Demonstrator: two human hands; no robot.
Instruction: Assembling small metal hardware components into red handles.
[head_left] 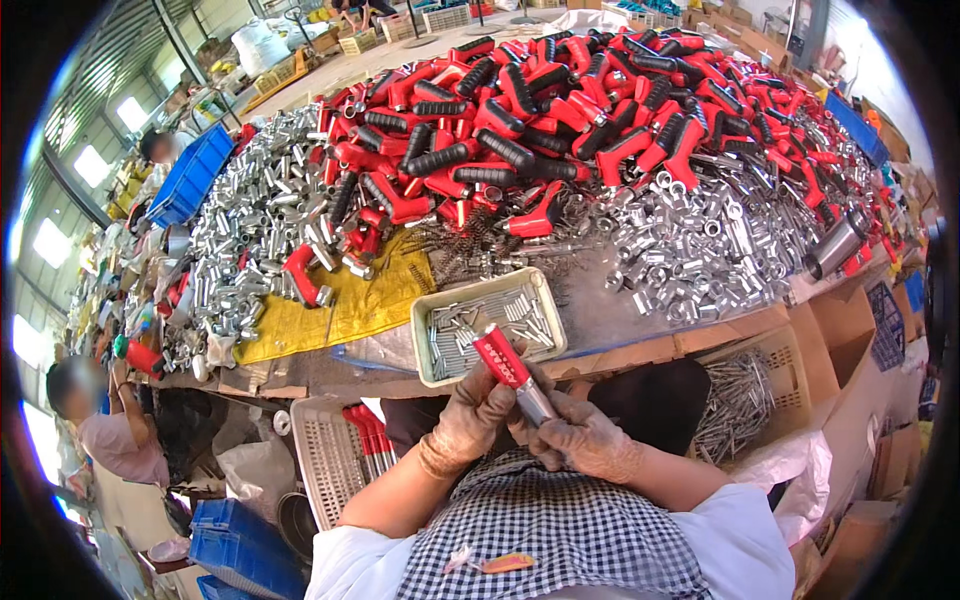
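Both of my hands wear dirty, greyish work gloves and are closed around one red tube with a silver metal sleeve [507,365]. My left hand [466,424] grips it from the left side. Lower down, by the metal end, my right hand [590,438] holds it with the fingers wrapped round. The tube is tilted, its red end pointing up and to the left. Just beyond it, at the table's front edge, sits a cream plastic tray [420,345] of thin silver pins [515,310]. My fingers partly hide the tube's middle.
A large heap of red and black pistol-shaped handles [510,150] covers the table, flanked by silver sockets [255,215] and metal rings [690,245]. Below the edge stand a crate of red-handled pieces [320,450] and a basket of metal rods [738,405]. Another person [120,430] sits at left.
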